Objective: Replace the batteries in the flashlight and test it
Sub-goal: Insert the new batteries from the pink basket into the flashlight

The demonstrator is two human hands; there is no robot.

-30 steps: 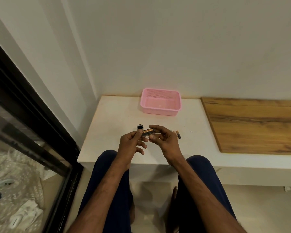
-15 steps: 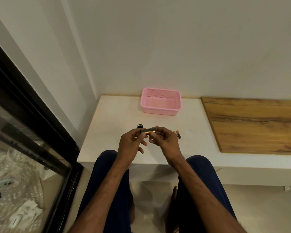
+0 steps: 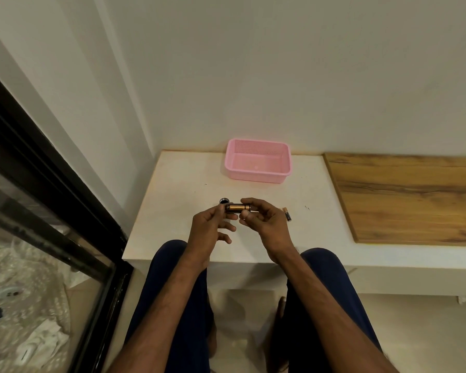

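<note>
Since a second ago the copper-and-black battery cylinder (image 3: 236, 207) has levelled out, above the white tabletop (image 3: 178, 189). The left hand (image 3: 209, 228) and right hand (image 3: 264, 222) each pinch one end. Best to check polarity and keep the ends aligned before seating.

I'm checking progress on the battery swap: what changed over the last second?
The copper-and-black cylinder pinched between the left hand and right hand went from slightly tilted to level; both hands kept hold. The small black cap, the loose battery on the white table and the pink plastic basket stayed put.
</note>
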